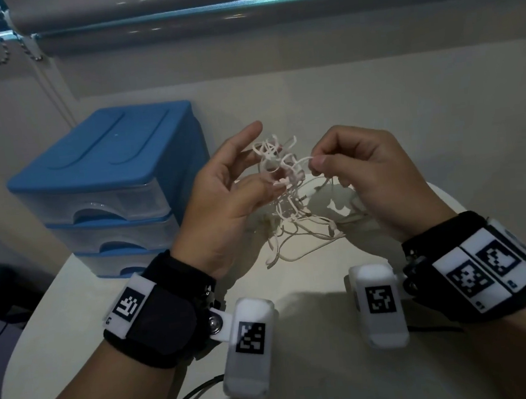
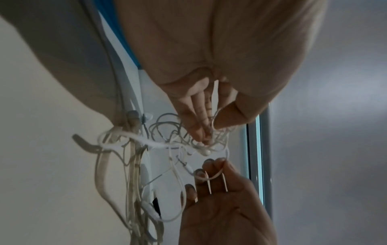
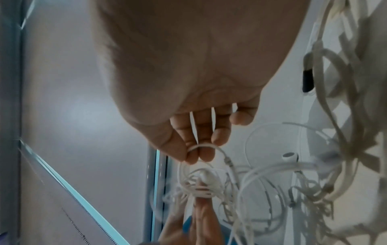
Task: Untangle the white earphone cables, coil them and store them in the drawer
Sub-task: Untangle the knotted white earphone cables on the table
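White earphone cables (image 1: 280,178) are one knotted clump held up betw. both hands, above the far edge of the white table (image 1: 302,371); loose strands hang down from the clump and trail onto the table surface just below, w/ a loop reaching back toward the person.

Left hand (image 1: 223,196) is on the clump's left side: thumb and a lower finger pinch strands at the tangle's middle, index finger sticks out straight up past the top of the knot, other fingers partly curled. In left wrist view the thumb (image 2: 228,116) presses a loop against the fingers (image 2: 199,116).

Right hand (image 1: 370,174) sits on the clump's right side, fingers curled in, thumb and fingertips nipping a single strand that arcs out of the knot. Right wrist view shows that strand looped over the fingertips (image 3: 201,149), w/ an earbud (image 3: 206,176) just under them in the tangle.

Blue drawer unit (image 1: 111,187) stands at the table's far left corner, left of the hands, apart from cables; its three clear drawers look closed.
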Available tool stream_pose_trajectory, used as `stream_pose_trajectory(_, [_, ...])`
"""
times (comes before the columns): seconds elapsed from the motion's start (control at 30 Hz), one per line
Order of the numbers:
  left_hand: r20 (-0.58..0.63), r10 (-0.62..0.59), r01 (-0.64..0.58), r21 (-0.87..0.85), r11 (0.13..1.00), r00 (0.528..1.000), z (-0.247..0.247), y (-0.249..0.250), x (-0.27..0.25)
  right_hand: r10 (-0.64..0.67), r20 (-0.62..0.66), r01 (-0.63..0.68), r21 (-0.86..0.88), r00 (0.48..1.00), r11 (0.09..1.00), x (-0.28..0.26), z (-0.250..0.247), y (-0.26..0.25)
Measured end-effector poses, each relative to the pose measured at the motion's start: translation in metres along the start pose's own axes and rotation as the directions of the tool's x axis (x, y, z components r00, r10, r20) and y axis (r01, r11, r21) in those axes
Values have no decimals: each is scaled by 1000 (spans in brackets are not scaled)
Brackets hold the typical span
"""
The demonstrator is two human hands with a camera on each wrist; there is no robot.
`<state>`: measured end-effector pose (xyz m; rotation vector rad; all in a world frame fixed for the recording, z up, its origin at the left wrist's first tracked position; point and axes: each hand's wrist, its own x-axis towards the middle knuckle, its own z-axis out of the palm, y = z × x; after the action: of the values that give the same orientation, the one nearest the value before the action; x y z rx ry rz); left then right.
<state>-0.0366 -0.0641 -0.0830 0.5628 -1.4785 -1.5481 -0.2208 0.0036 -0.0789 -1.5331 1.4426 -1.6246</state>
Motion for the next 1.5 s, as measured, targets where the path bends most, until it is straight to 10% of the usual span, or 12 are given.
stream_pose_trajectory(1.13, [-33, 101, -82, 374, 924, 994, -3, -9, 4, 153, 128, -153, -13, 980, 988, -2, 3, 7])
stream_pose_trajectory(1.33, [40, 158, -161, 413, 897, 987, -4, -10, 5, -9, -161, 6, -21, 987, 1000, 5, -11, 2])
stream_pose_trajectory(1.5, [74, 150, -167, 374, 912, 986, -3, -9, 3, -42, 173, 60, -103, 984, 993, -1, -4, 6])
